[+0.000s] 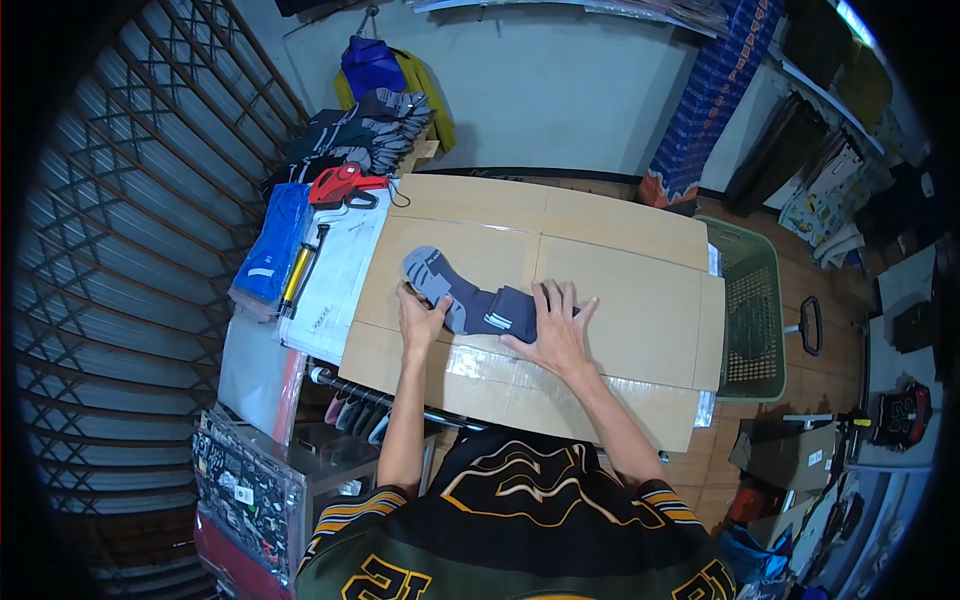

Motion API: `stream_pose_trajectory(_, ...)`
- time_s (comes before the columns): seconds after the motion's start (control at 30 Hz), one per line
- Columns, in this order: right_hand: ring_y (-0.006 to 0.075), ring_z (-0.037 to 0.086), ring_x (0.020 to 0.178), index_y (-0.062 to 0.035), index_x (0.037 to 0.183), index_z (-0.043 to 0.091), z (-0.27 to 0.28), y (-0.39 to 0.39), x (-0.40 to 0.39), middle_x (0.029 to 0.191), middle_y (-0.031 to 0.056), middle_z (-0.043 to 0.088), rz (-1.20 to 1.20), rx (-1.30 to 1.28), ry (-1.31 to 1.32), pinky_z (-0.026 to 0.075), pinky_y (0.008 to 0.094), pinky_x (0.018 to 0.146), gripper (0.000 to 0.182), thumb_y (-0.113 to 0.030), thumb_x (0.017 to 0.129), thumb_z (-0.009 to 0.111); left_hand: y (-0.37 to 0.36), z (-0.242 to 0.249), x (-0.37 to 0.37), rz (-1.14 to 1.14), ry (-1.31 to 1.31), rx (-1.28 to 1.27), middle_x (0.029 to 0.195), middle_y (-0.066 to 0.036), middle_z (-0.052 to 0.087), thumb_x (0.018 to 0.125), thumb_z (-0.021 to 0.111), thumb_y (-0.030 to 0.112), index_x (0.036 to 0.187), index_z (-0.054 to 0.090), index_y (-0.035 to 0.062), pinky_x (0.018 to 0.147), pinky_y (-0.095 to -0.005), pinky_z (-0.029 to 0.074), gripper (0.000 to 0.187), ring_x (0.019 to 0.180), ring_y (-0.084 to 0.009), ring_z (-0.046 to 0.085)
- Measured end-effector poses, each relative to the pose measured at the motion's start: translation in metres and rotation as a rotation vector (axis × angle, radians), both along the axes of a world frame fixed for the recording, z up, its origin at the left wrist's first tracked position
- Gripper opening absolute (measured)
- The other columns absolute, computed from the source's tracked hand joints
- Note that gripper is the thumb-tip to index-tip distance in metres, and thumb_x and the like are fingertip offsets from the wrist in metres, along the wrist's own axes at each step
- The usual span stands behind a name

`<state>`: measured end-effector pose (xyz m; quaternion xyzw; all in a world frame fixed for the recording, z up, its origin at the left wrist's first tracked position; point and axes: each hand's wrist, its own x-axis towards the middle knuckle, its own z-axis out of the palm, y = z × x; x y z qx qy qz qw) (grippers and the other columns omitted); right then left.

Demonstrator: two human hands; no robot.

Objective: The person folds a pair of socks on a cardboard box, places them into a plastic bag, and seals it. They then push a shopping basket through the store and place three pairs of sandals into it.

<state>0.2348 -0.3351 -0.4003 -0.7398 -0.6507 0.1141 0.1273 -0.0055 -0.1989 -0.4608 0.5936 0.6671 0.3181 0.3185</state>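
A dark grey sock [470, 302] with light grey toe and heel patches lies flat on the cardboard [620, 320], its toe toward the upper left. At the heel, my left hand [424, 320] holds the sock's edge, with the thumb on the fabric and the fingers along its left side. My right hand [556, 335] rests over the cuff end with its fingers spread, the thumb at the lower edge. White stripes show on the sock beside that hand.
Left of the cardboard are a red tape dispenser [345, 187], a yellow-and-black tool [299, 270] and a blue plastic-wrapped pack [272, 238]. Stacked grey socks [370, 130] lie behind them. A green basket [752, 310] stands by the right edge, and a metal lattice gate [130, 280] at far left.
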Motion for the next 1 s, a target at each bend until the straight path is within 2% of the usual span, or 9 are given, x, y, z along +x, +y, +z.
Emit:
stream_pose_trajectory(0.07, 0.0433, 0.031, 0.152, -0.0038, 0.158, 0.036, 0.000, 0.007, 0.002, 0.160, 0.0235, 0.040, 0.117, 0.061, 0.111, 0.016, 0.0819, 0.114, 0.110, -0.062, 0.077, 0.082, -0.002, 0.003, 0.000, 0.000, 0.010, -0.006, 0.101, -0.018, 0.068, 0.076, 0.091, 0.021, 0.150, 0.028, -0.0120, 0.086, -0.0423, 0.056, 0.103, 0.089, -0.0298, 0.068)
stream_pose_trajectory(0.17, 0.0369, 0.043, 0.146, -0.0056, 0.156, 0.040, -0.016, 0.022, 0.002, 0.153, 0.0212, 0.049, 0.203, 0.091, 0.305, 0.016, 0.0777, 0.118, 0.104, -0.044, 0.073, 0.090, -0.004, 0.009, 0.002, 0.011, 0.009, -0.019, 0.100, -0.018, 0.069, 0.076, 0.091, 0.021, 0.150, 0.027, -0.0116, 0.085, -0.0422, 0.056, 0.103, 0.088, -0.0297, 0.069)
stream_pose_trajectory(0.27, 0.0347, 0.051, 0.139, -0.0063, 0.154, 0.042, -0.023, 0.022, 0.003, 0.147, 0.0191, 0.056, 0.243, 0.139, 0.367, 0.018, 0.0703, 0.122, 0.101, -0.038, 0.072, 0.091, -0.001, 0.003, 0.000, 0.019, 0.045, -0.021, 0.100, -0.017, 0.071, 0.074, 0.093, 0.024, 0.153, 0.027, -0.0103, 0.082, -0.0384, 0.058, 0.109, 0.087, -0.0257, 0.070)
stream_pose_trajectory(0.47, 0.0350, 0.053, 0.135, -0.0061, 0.152, 0.046, -0.026, 0.017, 0.005, 0.142, 0.0183, 0.059, 0.291, 0.182, 0.359, 0.026, 0.0605, 0.122, 0.095, -0.035, 0.072, 0.091, -0.001, 0.002, 0.000, 0.023, 0.050, -0.037, 0.103, -0.018, 0.071, 0.074, 0.093, 0.024, 0.153, 0.027, -0.0103, 0.084, -0.0389, 0.059, 0.109, 0.092, -0.0274, 0.072)
stream_pose_trajectory(0.57, 0.0369, 0.052, 0.137, -0.0050, 0.153, 0.044, -0.023, 0.018, 0.006, 0.142, 0.0215, 0.059, 0.247, 0.172, 0.422, 0.025, 0.0549, 0.122, 0.100, -0.036, 0.071, 0.092, 0.004, -0.009, -0.003, 0.008, 0.062, -0.020, 0.104, -0.018, 0.071, 0.075, 0.093, 0.024, 0.153, 0.028, -0.0102, 0.084, -0.0391, 0.060, 0.108, 0.093, -0.0280, 0.073)
stream_pose_trajectory(0.77, 0.0371, 0.050, 0.137, -0.0018, 0.154, 0.043, -0.037, 0.026, 0.014, 0.140, 0.0238, 0.058, 0.254, 0.163, 0.524, 0.024, 0.0532, 0.122, 0.102, -0.039, 0.070, 0.089, 0.001, -0.003, -0.002, -0.007, 0.058, -0.020, 0.105, -0.019, 0.071, 0.075, 0.092, 0.023, 0.152, 0.030, -0.0100, 0.083, -0.0394, 0.060, 0.104, 0.092, -0.0279, 0.073)
stream_pose_trajectory(0.87, 0.0372, 0.045, 0.141, 0.0018, 0.154, 0.042, -0.033, 0.025, 0.013, 0.144, 0.0250, 0.054, 0.303, 0.111, 0.419, 0.023, 0.0552, 0.122, 0.106, -0.047, 0.072, 0.087, 0.003, -0.010, -0.003, -0.013, 0.049, 0.000, 0.105, -0.019, 0.071, 0.075, 0.092, 0.023, 0.152, 0.031, -0.0098, 0.083, -0.0389, 0.060, 0.103, 0.092, -0.0278, 0.073)
stream_pose_trajectory(1.0, 0.0387, 0.037, 0.145, 0.0039, 0.155, 0.038, -0.037, 0.022, -0.003, 0.151, 0.0247, 0.045, 0.255, 0.130, 0.172, 0.022, 0.0610, 0.121, 0.115, -0.060, 0.072, 0.085, 0.005, -0.010, -0.004, -0.010, 0.053, 0.006, 0.104, -0.020, 0.071, 0.075, 0.093, 0.021, 0.150, 0.031, -0.0112, 0.083, -0.0382, 0.060, 0.102, 0.093, -0.0272, 0.073)
